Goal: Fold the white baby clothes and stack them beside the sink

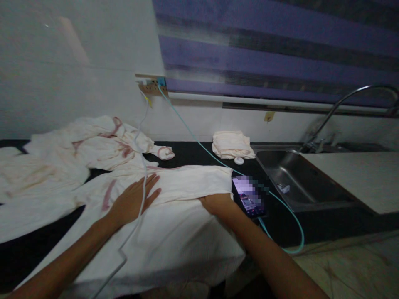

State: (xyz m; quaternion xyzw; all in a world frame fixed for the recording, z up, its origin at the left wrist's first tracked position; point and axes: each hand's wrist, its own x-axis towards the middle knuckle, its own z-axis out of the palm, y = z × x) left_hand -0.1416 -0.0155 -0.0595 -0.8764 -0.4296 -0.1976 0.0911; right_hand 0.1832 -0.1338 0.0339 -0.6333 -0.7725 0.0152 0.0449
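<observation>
A white cloth (187, 232) with a reddish stripe along its edge lies over the dark counter and hangs down at the front. Part of it is folded into a band across the middle. My left hand (134, 201) rests flat on the cloth at the band's left end, fingers stretched out. At the band's right end, my right hand (216, 203) reaches in beneath the fold, so its fingers are hidden. A thin white cable (144, 182) runs down across the cloth, over my left hand. Close to my right wrist lies a phone (249, 197) with a lit screen.
To the left sits a crumpled heap of white cloth (77, 141). A folded cloth stack (233, 143) stands near the wall beside a small round white object (238, 161). Right are a steel sink (299, 174) and faucet (327, 114). A teal cable (193, 135) links the outlet (152, 86) and phone.
</observation>
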